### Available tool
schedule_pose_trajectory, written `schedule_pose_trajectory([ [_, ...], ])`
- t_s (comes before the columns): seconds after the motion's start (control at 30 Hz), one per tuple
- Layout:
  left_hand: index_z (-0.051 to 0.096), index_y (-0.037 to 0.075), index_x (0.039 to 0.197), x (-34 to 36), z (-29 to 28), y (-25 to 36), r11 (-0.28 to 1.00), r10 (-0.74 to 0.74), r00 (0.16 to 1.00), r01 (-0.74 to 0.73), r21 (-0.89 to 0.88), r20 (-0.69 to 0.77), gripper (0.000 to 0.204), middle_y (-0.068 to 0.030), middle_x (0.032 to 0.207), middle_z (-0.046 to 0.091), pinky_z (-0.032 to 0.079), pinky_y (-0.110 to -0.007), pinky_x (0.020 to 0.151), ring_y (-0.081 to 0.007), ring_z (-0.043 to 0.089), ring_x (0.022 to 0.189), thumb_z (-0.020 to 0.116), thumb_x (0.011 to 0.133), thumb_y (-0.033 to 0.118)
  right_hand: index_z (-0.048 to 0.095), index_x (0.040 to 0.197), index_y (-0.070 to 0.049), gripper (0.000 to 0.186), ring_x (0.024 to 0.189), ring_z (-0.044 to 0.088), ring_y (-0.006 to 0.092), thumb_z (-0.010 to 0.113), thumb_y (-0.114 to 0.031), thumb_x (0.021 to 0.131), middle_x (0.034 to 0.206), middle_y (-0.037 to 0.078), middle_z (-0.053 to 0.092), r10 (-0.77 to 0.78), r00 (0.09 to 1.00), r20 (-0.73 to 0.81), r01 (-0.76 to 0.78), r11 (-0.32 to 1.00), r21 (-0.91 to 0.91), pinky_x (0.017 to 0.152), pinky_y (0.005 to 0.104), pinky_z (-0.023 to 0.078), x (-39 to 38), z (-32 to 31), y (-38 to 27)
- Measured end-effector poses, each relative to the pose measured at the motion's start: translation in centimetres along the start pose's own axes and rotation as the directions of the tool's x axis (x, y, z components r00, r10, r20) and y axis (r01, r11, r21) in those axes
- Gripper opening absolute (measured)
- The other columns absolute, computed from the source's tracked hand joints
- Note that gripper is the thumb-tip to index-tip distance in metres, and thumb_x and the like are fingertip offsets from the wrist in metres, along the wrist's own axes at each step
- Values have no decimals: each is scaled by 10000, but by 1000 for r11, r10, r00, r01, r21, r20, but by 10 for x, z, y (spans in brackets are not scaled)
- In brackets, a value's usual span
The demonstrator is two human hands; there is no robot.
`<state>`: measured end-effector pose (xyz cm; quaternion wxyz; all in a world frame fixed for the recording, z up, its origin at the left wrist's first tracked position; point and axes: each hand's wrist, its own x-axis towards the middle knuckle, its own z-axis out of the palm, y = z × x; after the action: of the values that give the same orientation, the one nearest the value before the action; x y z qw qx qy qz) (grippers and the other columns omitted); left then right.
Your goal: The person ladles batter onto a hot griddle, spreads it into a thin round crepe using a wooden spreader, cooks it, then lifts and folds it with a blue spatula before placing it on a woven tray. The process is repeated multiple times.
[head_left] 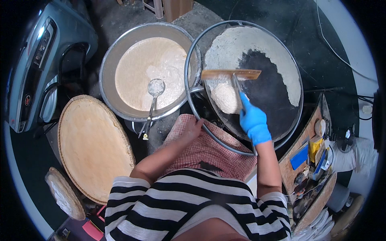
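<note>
My right hand (252, 116), in a blue glove, grips the handle of a wooden spreader (217, 74). Its blade lies over a round black griddle (264, 90), just behind a lump of pale batter (224, 97). A thin, whitish layer (229, 40) coats the griddle's back and right. My bare left hand (194, 129) holds the grey metal ring (214, 134) around the griddle near its front left, beside a red checked cloth (181, 150). Left of the griddle, a large metal pot (107, 70) holds creamy batter with a ladle (156, 87) in it.
A large woven tray (94, 148) with a pale surface stands at left, a smaller one (64, 193) below it. A grey-blue appliance (36, 68) is at upper left. A cluttered wooden board (293, 176) is at right. A cardboard box (179, 8) sits behind the pot.
</note>
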<state>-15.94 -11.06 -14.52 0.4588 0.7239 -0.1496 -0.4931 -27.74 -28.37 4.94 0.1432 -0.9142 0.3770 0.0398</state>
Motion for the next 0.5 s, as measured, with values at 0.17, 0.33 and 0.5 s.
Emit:
schedule_pose_trajectory([
  [0.17,553,-14,874,33,-33,15,998,-58,997,59,-9,55,293,-82,709,578,501,-298,487,-162,556,563,504,895,274,334,1355,-215,625,622,591,371,550,-132,774,718,220,601,156,965,212,-140,986,-87,599,447,478,-50,-25,15],
  [0.33,564,24,830,58,-60,54,996,-71,996,74,-49,49,285,-47,701,579,472,-251,472,-124,544,547,494,901,291,390,1315,-174,544,727,581,404,539,-140,793,803,236,601,119,991,56,-122,991,55,648,461,464,-4,-15,11],
  [0.5,572,31,852,40,-65,53,988,-2,998,13,-152,69,309,-47,720,588,467,-239,499,-114,552,572,481,905,322,387,1322,-258,577,664,588,391,558,-150,781,747,221,602,156,977,143,-148,987,-67,617,456,475,-28,-7,5],
])
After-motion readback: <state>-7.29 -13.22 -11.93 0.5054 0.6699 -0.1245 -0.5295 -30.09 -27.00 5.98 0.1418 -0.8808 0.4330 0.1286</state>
